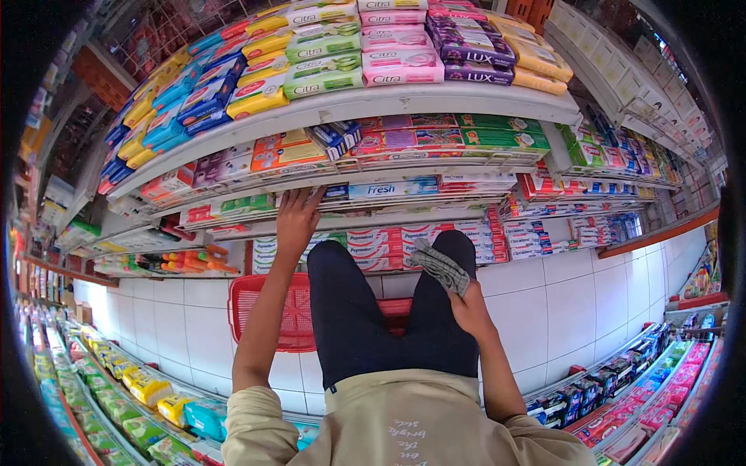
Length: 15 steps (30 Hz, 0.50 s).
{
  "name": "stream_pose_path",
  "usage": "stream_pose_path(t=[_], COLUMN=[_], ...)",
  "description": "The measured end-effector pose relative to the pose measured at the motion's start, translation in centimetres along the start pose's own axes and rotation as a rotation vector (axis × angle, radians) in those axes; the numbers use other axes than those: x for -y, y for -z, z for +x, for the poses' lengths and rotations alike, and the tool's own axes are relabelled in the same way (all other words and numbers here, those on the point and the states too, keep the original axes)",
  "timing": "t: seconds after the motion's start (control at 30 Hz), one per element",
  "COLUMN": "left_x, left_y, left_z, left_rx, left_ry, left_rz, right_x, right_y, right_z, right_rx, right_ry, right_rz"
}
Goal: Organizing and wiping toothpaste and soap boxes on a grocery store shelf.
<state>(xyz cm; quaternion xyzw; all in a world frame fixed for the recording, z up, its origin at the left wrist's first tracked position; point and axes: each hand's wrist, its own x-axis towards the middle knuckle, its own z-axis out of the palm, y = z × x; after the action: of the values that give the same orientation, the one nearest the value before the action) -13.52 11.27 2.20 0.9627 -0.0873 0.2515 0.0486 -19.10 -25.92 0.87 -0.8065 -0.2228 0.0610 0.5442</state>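
Note:
My left hand [298, 216] reaches to a middle wire-fronted shelf, its fingers a little apart and the fingertips among the goods. Just right of it lie a dark blue box [337, 191] and a long blue-and-white toothpaste box [393, 188]; to its left are green boxes [252, 204]. Whether the fingertips touch a box or the shelf, I cannot tell. Above my right thigh, my right hand [471, 311] grips a folded grey checked cloth [441, 266].
A red plastic basket [271, 311] stands on the white tiled floor [517, 309] by my left leg. Stacked soap packs [323, 70] fill the shelf [349, 110] above. Pepsodent boxes [373, 247] line the bottom shelf. Behind me run more shelves with yellow packs [145, 387].

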Motion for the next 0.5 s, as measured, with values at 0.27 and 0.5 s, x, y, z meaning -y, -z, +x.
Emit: stream_pose_path(t=[0.27, 0.5], left_x=[0.1, 0.0], left_y=[-0.2, 0.1], left_z=[0.0, 0.1], left_rx=[-0.007, -0.001], left_ry=[0.018, 0.011], left_rz=[-0.029, -0.027], right_x=[1.0, 1.4], right_y=[-0.2, -0.2], right_z=[0.4, 0.2], right_rx=[0.015, 0.023], right_ry=[-0.018, -0.039], right_rz=[0.027, -0.006])
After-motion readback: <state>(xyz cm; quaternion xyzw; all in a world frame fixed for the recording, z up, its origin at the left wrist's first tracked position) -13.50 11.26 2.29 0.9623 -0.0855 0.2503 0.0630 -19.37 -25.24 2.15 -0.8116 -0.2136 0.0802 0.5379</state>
